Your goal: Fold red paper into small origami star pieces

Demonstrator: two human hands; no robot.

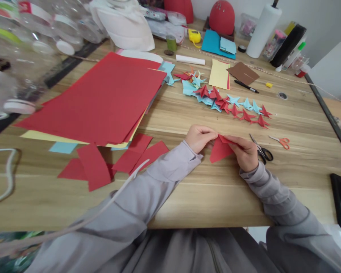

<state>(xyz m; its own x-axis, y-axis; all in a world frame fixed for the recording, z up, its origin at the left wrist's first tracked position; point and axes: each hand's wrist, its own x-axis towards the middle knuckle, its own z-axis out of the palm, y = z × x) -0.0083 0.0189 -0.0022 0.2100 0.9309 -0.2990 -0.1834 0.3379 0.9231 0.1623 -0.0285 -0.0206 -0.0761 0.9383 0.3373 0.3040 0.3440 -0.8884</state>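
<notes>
A partly folded piece of red paper (220,151) is held between both hands above the table, its pointed flap hanging down. My left hand (200,137) pinches its upper left corner between thumb and fingers. On the other side, my right hand (246,151) grips the upper right part, fingers closed along the fold. Black-handled scissors (265,153) lie just right of my right hand, partly hidden by it. Beyond the hands stand rows of red and light blue folded paper cranes (247,115). Several cut red paper strips (93,167) lie to the left of my left hand.
A large stack of red sheets (99,98) covers the left of the table. Small orange scissors (284,142) lie at right. Yellow paper (218,74), brown paper (243,73) and a black pen (246,86) lie farther back. Plastic bottles (39,41) crowd the far left; a white cable (125,182) crosses my left sleeve.
</notes>
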